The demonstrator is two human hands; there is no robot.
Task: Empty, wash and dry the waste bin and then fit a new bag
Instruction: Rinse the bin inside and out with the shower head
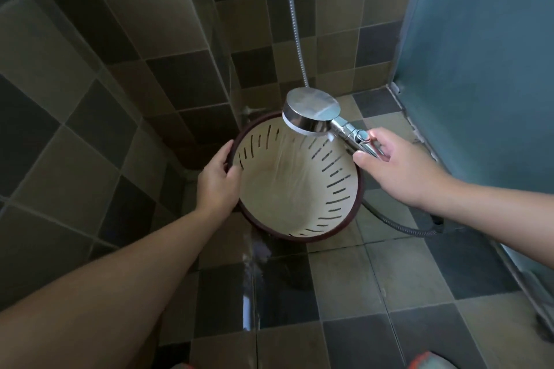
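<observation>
- Two bare hands work at mid-frame in my view, over a floor (398, 284) of matte square tiles in grey and olive.
- I see the waste bin (287, 186), round, cream inside with dark slits and a maroon rim, tilted at centre.
- My left hand (217, 186) has its fingers (230, 166) curled over the rim.
- My right hand (398, 168) pinches the chrome shower head (311, 114) by its handle; water sprays into the bin.
- Ribbed metal hose (401, 226) loops at right.
</observation>
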